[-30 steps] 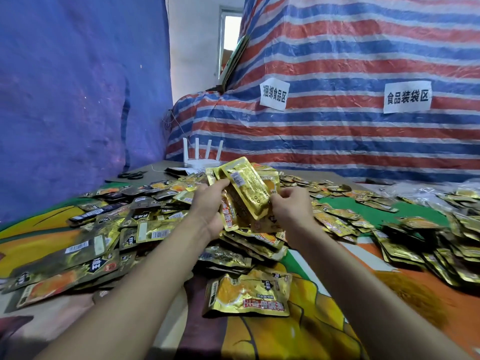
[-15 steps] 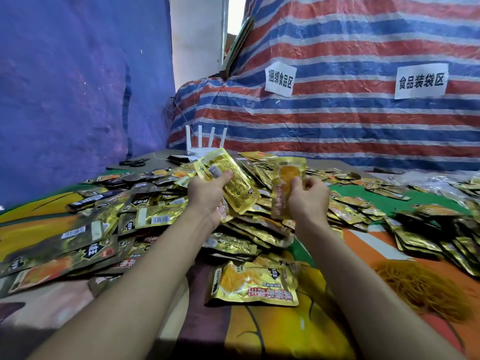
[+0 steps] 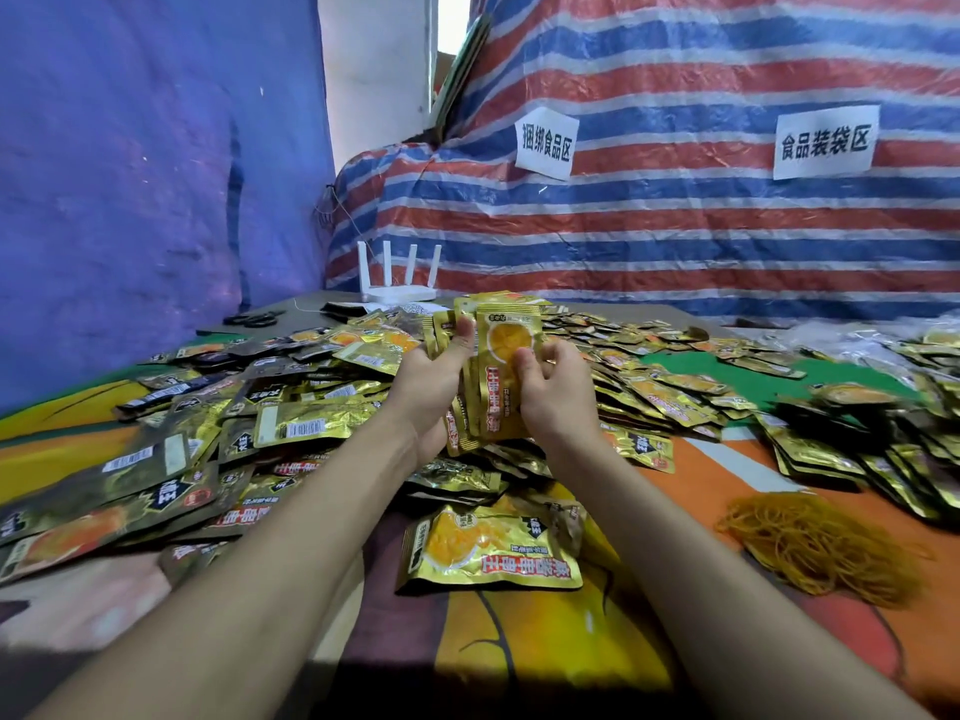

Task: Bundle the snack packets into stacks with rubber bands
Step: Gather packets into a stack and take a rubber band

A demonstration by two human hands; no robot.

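Head view looks down two bare forearms to the hands, which meet over the middle of the surface (image 3: 519, 662), a top covered in an orange, yellow and green printed cloth. Between them stands an upright stack (image 3: 496, 394) of gold packets, its front face showing a yellow picture and red lettering. The left hand (image 3: 431, 379) grips the stack from its left side, thumb laid up along the front edge and fingers out of sight behind. The right hand (image 3: 558, 394) holds the right edge, fingertips curled onto the front packet. The stack is lifted above a heap of loose packets (image 3: 291, 423) that spreads across the surface to the left, behind and to the right.

Just nearer the camera than the hands, another bundle (image 3: 488, 550) of packets lies flat. A tangled pile of yellow-brown rubber bands (image 3: 815, 545) lies to the right of it, apart from both hands. Dark-edged piles (image 3: 852, 449) of packets lie beyond the bands.

At the far edge stand a white router (image 3: 397, 283) with four antennas and, to its left, black scissors (image 3: 254, 318). Behind hangs a red, white and blue striped tarp (image 3: 675, 226) bearing two paper signs (image 3: 546, 142).
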